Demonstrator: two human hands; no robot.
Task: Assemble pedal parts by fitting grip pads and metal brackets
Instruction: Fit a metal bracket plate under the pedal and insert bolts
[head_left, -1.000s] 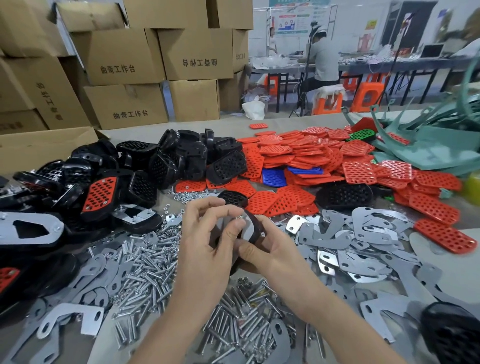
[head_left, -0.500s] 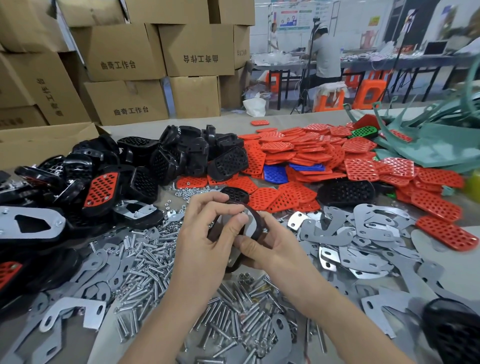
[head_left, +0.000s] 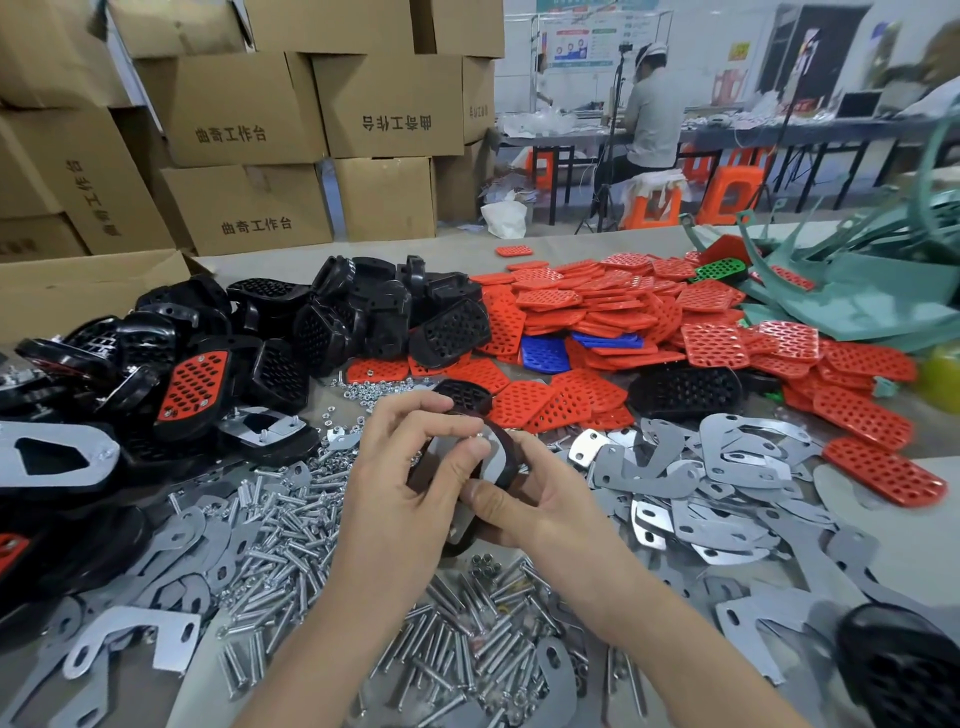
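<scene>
Both hands hold one black pedal (head_left: 503, 453) with a metal bracket on its back, raised over the table's middle. My left hand (head_left: 410, 483) pinches a small nut (head_left: 477, 435) against the bracket with thumb and forefinger. My right hand (head_left: 540, 512) grips the pedal from below, thumb pressed on the bracket plate. Red grip pads (head_left: 597, 312) lie heaped behind, grey metal brackets (head_left: 727, 467) spread to the right, and bolts (head_left: 291, 530) are scattered under my hands.
Black pedal shells (head_left: 332, 322) and finished pedals (head_left: 192, 387) are heaped at the left. Small nuts (head_left: 374, 389) lie behind my hands. Green frames (head_left: 852, 291) sit at the far right, cardboard boxes (head_left: 244, 135) behind. A seated person (head_left: 649, 119) works at a far table.
My left fingers have shifted slightly on the nut at the bracket's top. The pedal stays in both hands at about the same spot.
</scene>
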